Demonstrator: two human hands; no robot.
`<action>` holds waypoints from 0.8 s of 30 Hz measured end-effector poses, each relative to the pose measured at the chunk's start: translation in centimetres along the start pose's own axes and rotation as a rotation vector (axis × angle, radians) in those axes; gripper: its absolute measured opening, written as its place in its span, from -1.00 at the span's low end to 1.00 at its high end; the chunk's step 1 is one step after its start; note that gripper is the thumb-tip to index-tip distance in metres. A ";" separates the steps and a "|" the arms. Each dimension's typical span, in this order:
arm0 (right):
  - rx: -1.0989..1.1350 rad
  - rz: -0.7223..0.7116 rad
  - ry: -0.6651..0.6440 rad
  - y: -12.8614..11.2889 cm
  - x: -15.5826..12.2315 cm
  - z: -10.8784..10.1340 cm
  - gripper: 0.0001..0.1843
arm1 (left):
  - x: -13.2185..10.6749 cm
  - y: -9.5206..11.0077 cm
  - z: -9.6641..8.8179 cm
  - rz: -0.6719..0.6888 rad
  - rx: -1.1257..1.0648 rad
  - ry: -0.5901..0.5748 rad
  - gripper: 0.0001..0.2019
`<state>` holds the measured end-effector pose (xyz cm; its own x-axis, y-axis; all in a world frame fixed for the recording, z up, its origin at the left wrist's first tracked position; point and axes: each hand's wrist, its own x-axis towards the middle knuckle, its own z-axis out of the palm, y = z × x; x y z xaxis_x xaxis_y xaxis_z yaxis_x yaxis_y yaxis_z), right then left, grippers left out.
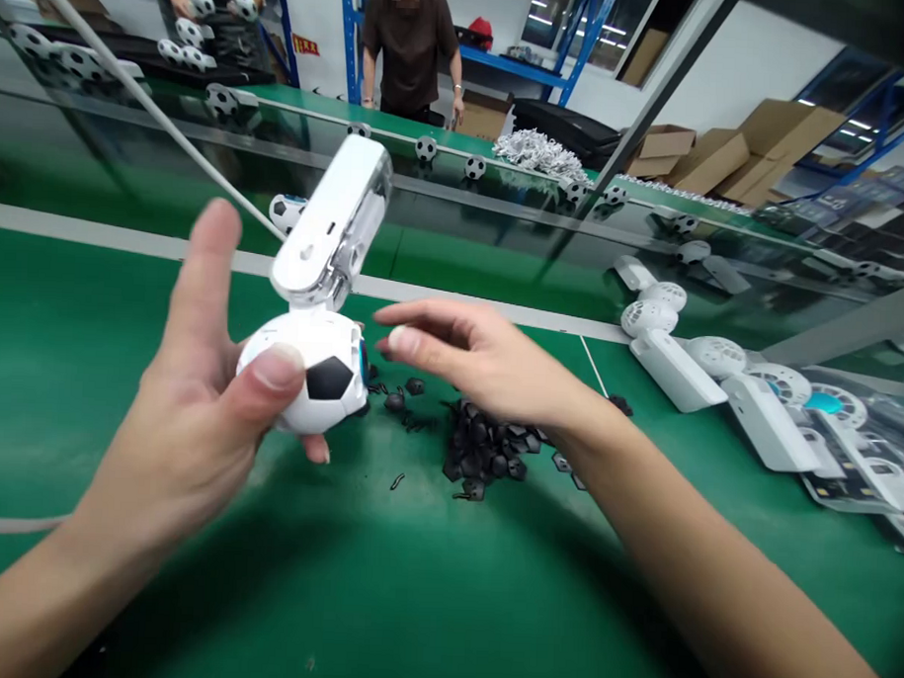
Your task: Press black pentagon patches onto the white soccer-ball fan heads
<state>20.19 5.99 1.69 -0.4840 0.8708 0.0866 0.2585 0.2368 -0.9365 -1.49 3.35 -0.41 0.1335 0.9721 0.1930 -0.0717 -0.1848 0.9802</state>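
Note:
My left hand (190, 399) is closed around a white handheld fan (310, 364) with a soccer-ball head. Its white handle points up and away, and one black pentagon patch shows on the near side. The thumb presses on the ball while the index finger sticks up free. Just right of the ball, my right hand (473, 360) hovers with thumb and index finger apart; nothing is visible between them. Below it on the green work surface lies a heap of small black pentagon pieces (485, 444), with several loose ones (395, 400) scattered nearer the fan.
White fan bodies with round grilles (677, 372) lie in a row at the right. Behind a pale ledge, soccer-ball fans (426, 148) stand along a conveyor, with a pile of white parts (539, 154). Two people (410, 41) are across the line. Cardboard boxes (777, 143) stand at the back right.

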 end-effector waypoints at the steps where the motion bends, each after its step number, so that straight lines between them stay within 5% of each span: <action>1: -0.180 0.017 0.078 0.2 0.1 -0.6 -0.75 | 0.3 0.0 0.0 -0.044 -0.067 -0.003 0.01; 3: -0.438 0.075 0.145 1.0 0.3 -1.0 -0.81 | 0.8 0.1 0.1 -0.104 -0.135 -0.015 -0.07; 7: -0.590 0.180 0.032 2.3 0.8 0.3 -0.80 | 1.0 0.1 0.1 -0.194 -0.275 -0.107 -0.65; 12: -0.708 0.249 0.071 2.8 2.3 0.7 -0.77 | 0.8 -0.5 -0.3 -0.236 -0.234 -0.108 -0.44; 18: -0.677 0.181 0.129 4.5 4.3 0.8 -0.97 | 0.7 -1.3 -0.5 -0.266 -0.180 -0.172 -0.57; 21: -0.605 0.091 0.166 3.7 4.0 0.4 -0.95 | 0.7 -1.3 -0.6 -0.304 -0.169 -0.183 -0.57; 24: -0.435 -0.215 0.326 2.2 2.6 0.0 -0.99 | 0.8 -1.2 -0.7 -0.344 -0.188 -0.220 -0.55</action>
<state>19.49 8.79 -0.17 -0.2993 0.8550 0.4235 0.5358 0.5179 -0.6668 -1.97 4.40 -1.43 0.3865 0.9148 -0.1175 -0.1624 0.1929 0.9677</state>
